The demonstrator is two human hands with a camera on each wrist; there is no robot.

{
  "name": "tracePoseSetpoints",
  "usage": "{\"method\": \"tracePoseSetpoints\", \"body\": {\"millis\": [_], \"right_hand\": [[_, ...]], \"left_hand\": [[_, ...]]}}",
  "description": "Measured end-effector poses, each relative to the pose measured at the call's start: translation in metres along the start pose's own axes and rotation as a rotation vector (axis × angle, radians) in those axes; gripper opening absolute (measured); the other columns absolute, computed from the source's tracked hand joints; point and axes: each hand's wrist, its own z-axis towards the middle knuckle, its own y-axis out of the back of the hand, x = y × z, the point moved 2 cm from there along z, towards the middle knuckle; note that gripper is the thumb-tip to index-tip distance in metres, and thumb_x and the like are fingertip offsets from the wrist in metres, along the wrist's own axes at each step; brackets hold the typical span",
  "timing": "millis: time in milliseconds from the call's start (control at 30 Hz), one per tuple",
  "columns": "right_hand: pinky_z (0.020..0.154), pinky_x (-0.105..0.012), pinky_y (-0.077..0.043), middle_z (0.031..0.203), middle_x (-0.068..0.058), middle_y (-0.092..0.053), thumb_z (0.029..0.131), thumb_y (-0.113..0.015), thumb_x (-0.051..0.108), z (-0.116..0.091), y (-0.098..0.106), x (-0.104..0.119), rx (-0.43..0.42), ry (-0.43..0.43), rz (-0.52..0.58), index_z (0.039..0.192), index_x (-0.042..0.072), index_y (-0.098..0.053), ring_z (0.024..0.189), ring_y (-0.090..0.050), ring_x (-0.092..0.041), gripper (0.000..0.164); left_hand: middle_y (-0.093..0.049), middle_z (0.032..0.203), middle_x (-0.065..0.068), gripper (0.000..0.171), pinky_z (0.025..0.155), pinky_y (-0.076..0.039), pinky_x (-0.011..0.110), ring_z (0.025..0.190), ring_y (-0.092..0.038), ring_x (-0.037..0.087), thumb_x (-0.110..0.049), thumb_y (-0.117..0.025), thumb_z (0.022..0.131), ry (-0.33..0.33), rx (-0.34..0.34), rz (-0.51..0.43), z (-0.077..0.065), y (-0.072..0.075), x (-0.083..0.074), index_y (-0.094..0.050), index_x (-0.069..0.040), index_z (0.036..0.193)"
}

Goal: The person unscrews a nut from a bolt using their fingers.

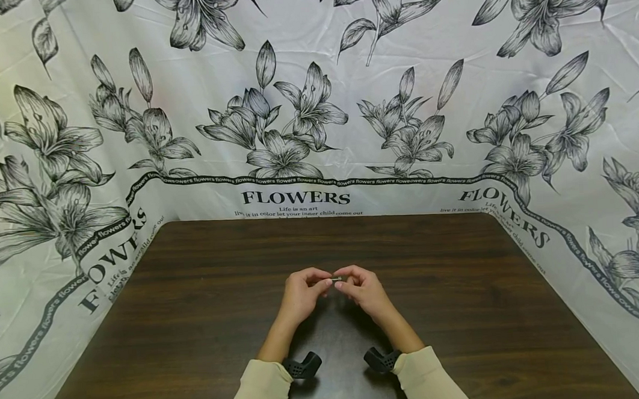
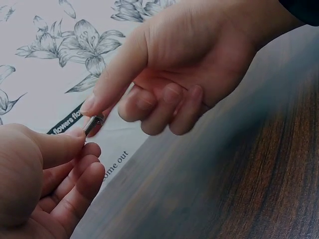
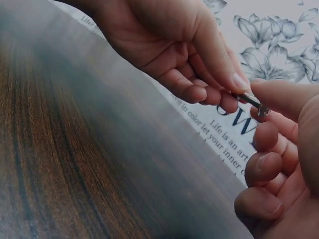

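Above the table, a small metal bolt [image 1: 337, 279] lies crosswise between my two hands. My left hand [image 1: 303, 297] pinches one end of it between thumb and forefinger. At the other end, the thumb and forefinger of my right hand [image 1: 366, 292] hold the wider part. Silver threads show on the bolt [image 2: 91, 125] in the left wrist view; whether the wider part is its head or a nut I cannot tell. In the right wrist view the wide end of the bolt [image 3: 262, 109] pokes out between the right thumb and fingers. Both hands' other fingers are curled.
Under the hands spreads a dark brown wooden table [image 1: 196, 326]. A white cloth [image 1: 316, 127] with black flower prints and lettering hangs behind it and along both sides. Each wrist wears a black camera mount, like the left one [image 1: 303, 365], below a pale sleeve [image 1: 264, 386].
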Motion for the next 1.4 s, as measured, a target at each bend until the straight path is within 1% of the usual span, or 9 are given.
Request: {"method": "tracePoseSetpoints", "body": {"millis": [100,200,367,600,800,1000,1267,1400], "right_hand": [[0.046,-0.021,-0.036,0.059,-0.001,-0.045,0.090,-0.068,0.003,0.0001,-0.0003,-0.0017,0.009,-0.045,-0.032,0.110,-0.009,-0.063,0.048,-0.041,-0.008,0.023],[0.046,-0.021,-0.036,0.059,-0.001,-0.046,0.090,-0.068,0.003,0.0006,-0.0006,-0.0025,0.016,-0.073,-0.048,0.107,-0.009,-0.064,0.048,-0.041,-0.007,0.021],[0.046,-0.020,-0.035,0.059,-0.001,-0.047,0.090,-0.067,0.002,0.0008,-0.0013,-0.0021,0.020,-0.085,-0.048,0.102,-0.011,-0.064,0.048,-0.041,-0.007,0.018],[0.046,-0.020,-0.036,0.059,-0.001,-0.047,0.090,-0.067,0.001,-0.0001,-0.0010,-0.0011,0.010,-0.041,-0.036,0.103,-0.010,-0.065,0.048,-0.041,-0.007,0.018],[0.045,-0.020,-0.036,0.058,-0.001,-0.047,0.090,-0.067,0.000,-0.0004,-0.0002,0.0001,0.008,0.002,-0.021,0.103,-0.011,-0.064,0.047,-0.041,-0.007,0.018],[0.045,-0.021,-0.036,0.058,-0.002,-0.046,0.090,-0.067,-0.001,-0.0005,0.0007,0.0004,0.002,-0.003,-0.006,0.105,-0.010,-0.065,0.047,-0.041,-0.008,0.019],[0.045,-0.021,-0.035,0.058,-0.001,-0.044,0.089,-0.066,-0.003,-0.0005,0.0004,0.0013,-0.001,0.025,-0.004,0.107,-0.010,-0.064,0.047,-0.040,-0.008,0.019],[0.045,-0.021,-0.034,0.058,-0.001,-0.044,0.089,-0.066,-0.003,-0.0009,0.0000,0.0027,-0.004,0.026,0.000,0.106,-0.011,-0.064,0.047,-0.040,-0.008,0.019]], "left_hand": [[-0.070,0.078,0.006,0.005,0.052,-0.049,0.028,0.061,-0.065,0.021,-0.007,-0.073,0.087,0.005,-0.002,-0.001,0.0003,0.0003,0.0000,-0.074,-0.008,0.092],[-0.070,0.077,0.002,0.005,0.052,-0.049,0.028,0.062,-0.065,0.022,-0.007,-0.073,0.087,0.015,-0.007,-0.003,0.0008,0.0007,0.0005,-0.074,-0.007,0.092],[-0.069,0.076,0.002,0.006,0.052,-0.050,0.028,0.062,-0.066,0.023,-0.006,-0.073,0.086,0.013,-0.007,-0.001,0.0010,0.0007,0.0007,-0.074,-0.005,0.092],[-0.069,0.076,0.001,0.005,0.052,-0.049,0.028,0.062,-0.065,0.019,-0.007,-0.073,0.087,0.007,0.004,0.000,0.0007,0.0009,-0.0001,-0.074,-0.007,0.092],[-0.070,0.077,0.004,0.005,0.053,-0.049,0.028,0.063,-0.065,0.020,-0.007,-0.073,0.087,0.018,0.006,0.012,0.0005,0.0009,-0.0018,-0.074,-0.010,0.091],[-0.070,0.078,0.007,0.005,0.053,-0.049,0.028,0.063,-0.065,0.021,-0.007,-0.073,0.087,0.019,0.008,0.009,0.0003,0.0006,-0.0017,-0.074,-0.009,0.091],[-0.070,0.078,0.002,0.006,0.053,-0.050,0.028,0.063,-0.066,0.022,-0.005,-0.074,0.086,0.024,0.002,-0.004,0.0011,-0.0002,0.0003,-0.074,-0.009,0.090],[-0.070,0.078,0.002,0.006,0.053,-0.050,0.028,0.063,-0.067,0.023,-0.005,-0.073,0.086,0.026,0.002,-0.005,0.0010,0.0000,0.0007,-0.074,-0.008,0.091]]}}
